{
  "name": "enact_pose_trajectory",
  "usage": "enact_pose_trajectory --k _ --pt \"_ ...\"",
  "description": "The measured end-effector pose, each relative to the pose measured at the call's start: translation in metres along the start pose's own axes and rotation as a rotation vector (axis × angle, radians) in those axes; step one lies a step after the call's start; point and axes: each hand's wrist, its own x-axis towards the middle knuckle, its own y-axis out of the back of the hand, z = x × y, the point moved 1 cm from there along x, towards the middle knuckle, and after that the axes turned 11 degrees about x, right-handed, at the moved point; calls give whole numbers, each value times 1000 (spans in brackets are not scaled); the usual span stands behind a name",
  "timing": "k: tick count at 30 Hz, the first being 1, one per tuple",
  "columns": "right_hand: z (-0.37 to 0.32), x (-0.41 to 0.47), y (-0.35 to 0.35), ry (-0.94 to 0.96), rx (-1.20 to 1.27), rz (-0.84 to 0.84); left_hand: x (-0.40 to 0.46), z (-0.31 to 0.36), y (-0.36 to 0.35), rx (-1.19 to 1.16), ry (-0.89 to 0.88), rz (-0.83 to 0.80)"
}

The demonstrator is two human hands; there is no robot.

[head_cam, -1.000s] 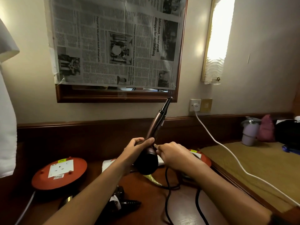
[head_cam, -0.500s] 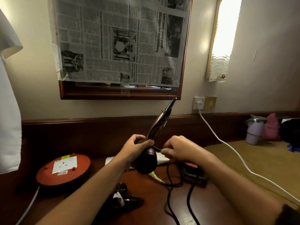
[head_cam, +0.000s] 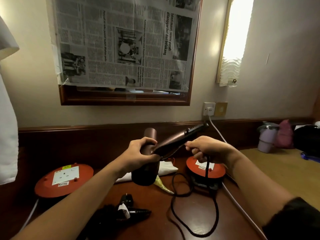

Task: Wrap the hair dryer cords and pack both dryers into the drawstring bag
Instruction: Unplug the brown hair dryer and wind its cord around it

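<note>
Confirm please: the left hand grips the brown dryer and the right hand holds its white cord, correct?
Not fully. In the head view the left hand grips the brown dryer, but the cord in the right hand is black, not white.

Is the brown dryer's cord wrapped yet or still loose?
Still loose. The black cord hangs from the right hand and lies in open loops on the desk; none is wound around the brown dryer, held by the left hand.

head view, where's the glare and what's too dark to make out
Head view: the tall wall light is blown out to white, casting glare on the wall beside it; the dark second hair dryer at the bottom edge sinks into shadow on the brown wooden desk, its detail lost; wide-angle distortion bends the frame edges.
</note>
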Motion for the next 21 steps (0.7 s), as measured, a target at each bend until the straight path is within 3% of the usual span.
enact_pose_trajectory --k 3,5,13,21 --pt "-27 -2 -3 30 -283 55 -6 9 -2 208 -26 -79" --pt "-43 -7 -6 -23 -295 10 -7 13 -3 285 -45 -90" --pt "-71 -35 -24 -118 -396 -54 -4 41 -10 910 -63 160" --pt "-38 -35 -66 84 -275 -67 9 45 -11 1045 -2 424"
